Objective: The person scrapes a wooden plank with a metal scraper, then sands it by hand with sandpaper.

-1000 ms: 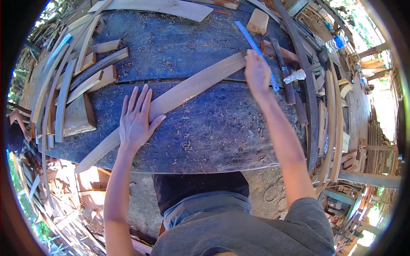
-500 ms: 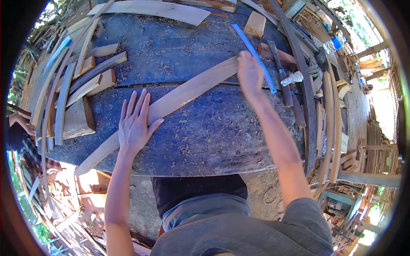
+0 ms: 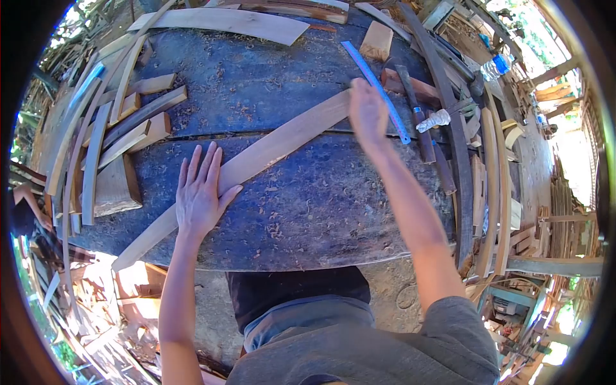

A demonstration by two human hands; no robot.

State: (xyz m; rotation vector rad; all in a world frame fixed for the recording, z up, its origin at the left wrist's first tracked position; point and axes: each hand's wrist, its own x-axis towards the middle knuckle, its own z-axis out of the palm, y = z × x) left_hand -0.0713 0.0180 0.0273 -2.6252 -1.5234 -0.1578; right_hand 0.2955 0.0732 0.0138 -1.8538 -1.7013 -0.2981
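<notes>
A long, flat, slightly curved wooden board [image 3: 282,142] lies slantwise across the dark worktable [image 3: 308,212]. My left hand [image 3: 201,192] rests flat on its nearer part, fingers outstretched and thumb apart. At the board's far right end, my right hand [image 3: 369,115] is closed and somewhat blurred; whatever its fingers may hold is hidden. Just beyond that hand lies a blue ruler [image 3: 377,93]. To the ruler's right is a hammer-like tool [image 3: 410,96] with a dark head, beside a white wrapped bundle [image 3: 434,120].
Stacked wood strips [image 3: 131,138] and a thick wood block [image 3: 119,186] crowd the left side. A pale board [image 3: 221,20] and a small block [image 3: 376,40] lie at the back. Long dark timber [image 3: 459,154] runs along the right. Another person's arm [image 3: 32,204] shows at far left.
The whole view has shifted slightly left and down. My left hand stays flat on the board, and my right hand stays closed at its far end. The other person's arm has moved a little.
</notes>
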